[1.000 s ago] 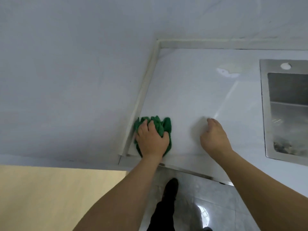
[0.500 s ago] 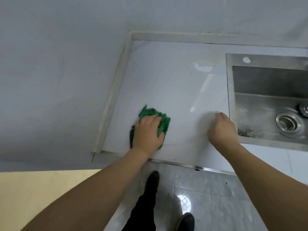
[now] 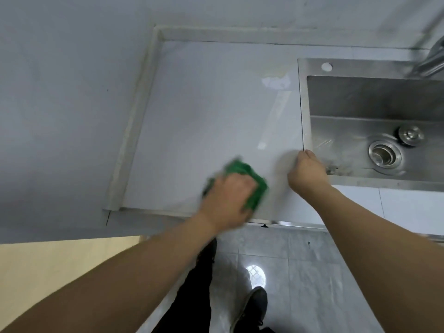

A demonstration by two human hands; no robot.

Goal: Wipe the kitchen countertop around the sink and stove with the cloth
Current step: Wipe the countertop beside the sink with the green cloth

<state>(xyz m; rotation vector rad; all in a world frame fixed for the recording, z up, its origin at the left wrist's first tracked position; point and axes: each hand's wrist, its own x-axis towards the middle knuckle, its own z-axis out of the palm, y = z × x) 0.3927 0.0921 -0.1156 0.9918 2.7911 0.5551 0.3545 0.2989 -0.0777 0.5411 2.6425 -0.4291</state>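
Observation:
A bunched green cloth point(image 3: 254, 183) lies on the white countertop point(image 3: 204, 121) near its front edge. My left hand point(image 3: 225, 200) grips the cloth from above and presses it on the surface; both are blurred by motion. My right hand point(image 3: 306, 175) rests on the countertop with curled fingers and holds nothing, right at the front left corner of the steel sink point(image 3: 303, 97). The stove is out of view.
Walls close the counter at the left point(image 3: 60, 104) and back. A drain point(image 3: 384, 156) and a loose plug point(image 3: 410, 135) sit in the sink basin, with a tap point(image 3: 430, 61) at the upper right. A wet patch point(image 3: 276, 81) shines near the sink's back left corner. Grey floor tiles and my feet lie below.
My left hand has slid the cloth rightwards from the left wall corner towards the sink. My right hand has shifted right to the sink's corner. More of the sink has come into view.

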